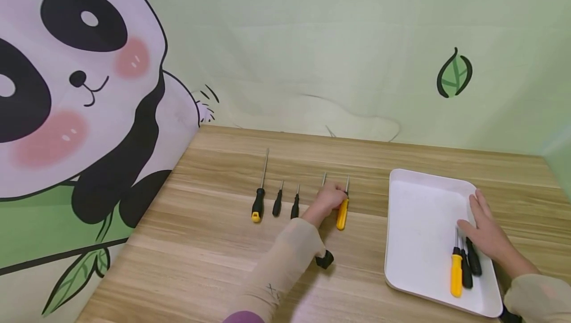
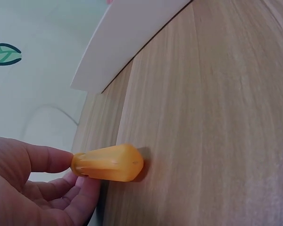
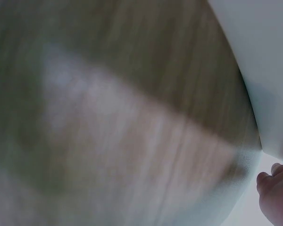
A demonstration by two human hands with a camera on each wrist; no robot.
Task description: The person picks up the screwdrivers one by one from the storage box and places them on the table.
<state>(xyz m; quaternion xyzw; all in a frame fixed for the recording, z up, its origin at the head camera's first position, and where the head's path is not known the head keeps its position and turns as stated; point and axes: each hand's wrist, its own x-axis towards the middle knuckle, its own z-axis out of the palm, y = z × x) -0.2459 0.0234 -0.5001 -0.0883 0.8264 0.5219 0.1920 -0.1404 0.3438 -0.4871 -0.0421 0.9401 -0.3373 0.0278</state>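
My left hand point(image 1: 331, 196) pinches a yellow-handled screwdriver point(image 1: 342, 214) near the shaft end of its handle. In the left wrist view, the thumb and fingers point(image 2: 52, 160) meet at the handle's collar, and its butt end stays close over the wood. Another screwdriver's shaft point(image 1: 324, 178) pokes out behind this hand, its handle hidden. On the right, my right hand point(image 1: 488, 229) rests on the side rim of a white tray point(image 1: 419, 224), fingers extended and thumb reaching inside. Beside that thumb, a yellow screwdriver point(image 1: 456, 276) and two black ones point(image 1: 466, 269) lie in the tray.
Left of my left hand, a long black-and-yellow screwdriver point(image 1: 257, 204) and two small black screwdrivers point(image 1: 277, 204) lie in a row on the wooden table point(image 1: 200, 243). Behind the table hangs a pale green backdrop point(image 1: 276, 55) with a panda print.
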